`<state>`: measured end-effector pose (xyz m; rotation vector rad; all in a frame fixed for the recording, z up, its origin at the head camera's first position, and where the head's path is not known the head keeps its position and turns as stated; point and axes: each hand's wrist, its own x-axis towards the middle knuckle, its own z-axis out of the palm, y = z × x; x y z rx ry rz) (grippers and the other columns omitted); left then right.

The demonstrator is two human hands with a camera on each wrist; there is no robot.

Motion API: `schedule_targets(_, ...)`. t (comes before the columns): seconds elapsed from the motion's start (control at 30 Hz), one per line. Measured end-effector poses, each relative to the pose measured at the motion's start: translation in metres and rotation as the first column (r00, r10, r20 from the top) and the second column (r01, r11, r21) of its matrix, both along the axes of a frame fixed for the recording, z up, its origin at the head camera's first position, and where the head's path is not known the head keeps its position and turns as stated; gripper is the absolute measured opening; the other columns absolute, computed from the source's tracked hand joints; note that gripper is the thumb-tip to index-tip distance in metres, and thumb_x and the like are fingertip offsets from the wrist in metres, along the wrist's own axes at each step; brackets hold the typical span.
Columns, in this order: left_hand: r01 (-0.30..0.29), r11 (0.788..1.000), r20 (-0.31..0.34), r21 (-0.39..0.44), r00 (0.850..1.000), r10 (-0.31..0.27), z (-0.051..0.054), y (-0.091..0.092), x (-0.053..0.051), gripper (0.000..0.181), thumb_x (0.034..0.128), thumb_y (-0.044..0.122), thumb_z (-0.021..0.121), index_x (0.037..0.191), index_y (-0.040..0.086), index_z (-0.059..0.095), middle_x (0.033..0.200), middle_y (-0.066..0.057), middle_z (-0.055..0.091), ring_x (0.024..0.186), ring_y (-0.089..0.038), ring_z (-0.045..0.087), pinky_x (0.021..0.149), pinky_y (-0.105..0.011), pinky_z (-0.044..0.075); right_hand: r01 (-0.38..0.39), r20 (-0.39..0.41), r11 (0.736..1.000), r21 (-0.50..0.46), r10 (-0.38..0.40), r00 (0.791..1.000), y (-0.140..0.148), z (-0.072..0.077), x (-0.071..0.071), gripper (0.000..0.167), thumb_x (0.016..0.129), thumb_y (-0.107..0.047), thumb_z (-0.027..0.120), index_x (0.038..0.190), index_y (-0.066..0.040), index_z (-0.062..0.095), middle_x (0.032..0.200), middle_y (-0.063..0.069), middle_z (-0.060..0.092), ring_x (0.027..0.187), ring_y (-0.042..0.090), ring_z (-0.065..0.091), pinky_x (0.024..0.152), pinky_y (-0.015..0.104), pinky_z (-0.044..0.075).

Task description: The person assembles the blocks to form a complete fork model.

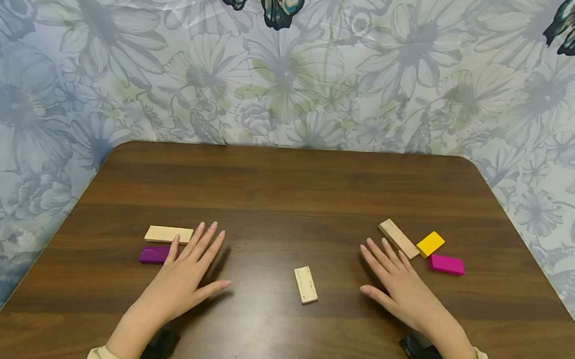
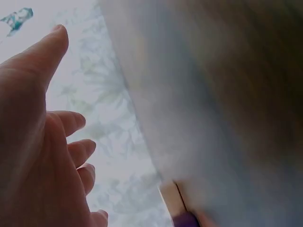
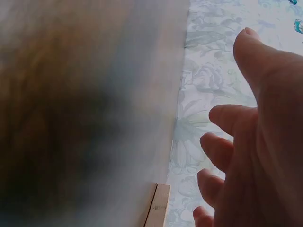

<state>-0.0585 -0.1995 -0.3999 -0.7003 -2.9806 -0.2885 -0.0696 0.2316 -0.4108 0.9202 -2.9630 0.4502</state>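
Fingers spread and holding nothing, the left hand [image 1: 177, 285] hovers palm down beside a pale wooden block [image 1: 165, 234] and a purple block [image 1: 154, 255], covering their right ends in the head view. On the other side the right hand [image 1: 406, 296], also spread and empty, is just below a long pale block [image 1: 398, 238]. A yellow block [image 1: 430, 244] and a magenta block [image 1: 447, 264] lie to the right of that one. Between the hands lies a short pale block [image 1: 306, 285]. Both wrist views show the palms, left [image 2: 42, 142] and right [image 3: 260, 132], with nothing in them.
The brown wooden table [image 1: 267, 184] has rounded far corners and ends against a wall [image 1: 283, 91] with a grey floral pattern. Dark butterfly shapes [image 1: 278, 3] show on the wall at the top. Black wrist devices [image 1: 421, 352] sit under both wrists.
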Motion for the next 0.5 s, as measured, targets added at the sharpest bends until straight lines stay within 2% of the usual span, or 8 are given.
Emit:
schedule_targets(0.23,-0.049,0.998,0.044,0.036,0.998,0.047,0.002,-0.023,-0.007,0.078,0.0920,0.047,0.054,0.148,0.004,0.023,0.154,-0.016,0.011,0.139,-0.030,0.003,0.103,-0.062,0.006,0.063,0.050,0.998,0.014,-0.063,0.997,0.006,0.003,-0.003,0.073,0.094,-0.048,0.050,0.150,-0.010,0.022,0.153,0.015,0.016,0.138,0.038,0.008,0.107,0.054,0.009)
schedule_targets(0.37,-0.072,0.995,0.068,0.071,0.995,0.067,0.004,-0.036,-0.011,0.072,0.0936,0.039,0.056,0.147,0.001,0.026,0.151,-0.020,0.017,0.139,-0.033,0.008,0.104,-0.061,0.007,0.090,0.066,0.996,0.004,-0.090,0.994,0.012,0.003,-0.008,0.075,0.094,-0.047,0.051,0.149,-0.006,0.021,0.152,0.019,0.016,0.138,0.039,0.007,0.107,0.055,0.008)
schedule_targets(0.5,-0.121,0.989,0.089,0.089,0.990,0.114,0.003,-0.046,-0.012,0.072,0.0946,0.039,0.054,0.147,0.000,0.024,0.151,-0.022,0.016,0.139,-0.034,0.007,0.104,-0.061,0.006,0.126,0.071,0.992,-0.011,-0.125,0.990,0.019,0.000,-0.012,0.075,0.095,-0.043,0.052,0.148,-0.001,0.021,0.150,0.024,0.016,0.137,0.040,0.008,0.106,0.055,0.009)
